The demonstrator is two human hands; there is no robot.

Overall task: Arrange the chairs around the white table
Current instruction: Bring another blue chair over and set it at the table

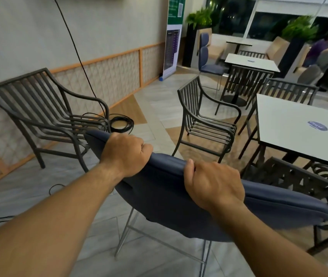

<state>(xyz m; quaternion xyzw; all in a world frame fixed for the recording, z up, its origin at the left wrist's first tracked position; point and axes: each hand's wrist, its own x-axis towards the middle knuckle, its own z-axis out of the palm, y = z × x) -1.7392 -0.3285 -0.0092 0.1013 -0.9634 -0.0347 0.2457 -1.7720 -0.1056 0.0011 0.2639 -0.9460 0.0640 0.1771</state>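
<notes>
Tiled floor (155,100) lay open between slatted metal chairs (205,118) as both hands, left (126,151) and right (215,184), clenched the blue chair's backrest (159,188) top edge, just beside the white table (303,126).

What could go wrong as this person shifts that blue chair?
The blue chair, gripped at its backrest top by the left hand and right hand, could catch its thin legs on the black cables on the floor, or knock the ornate dark chair close beside it.
</notes>
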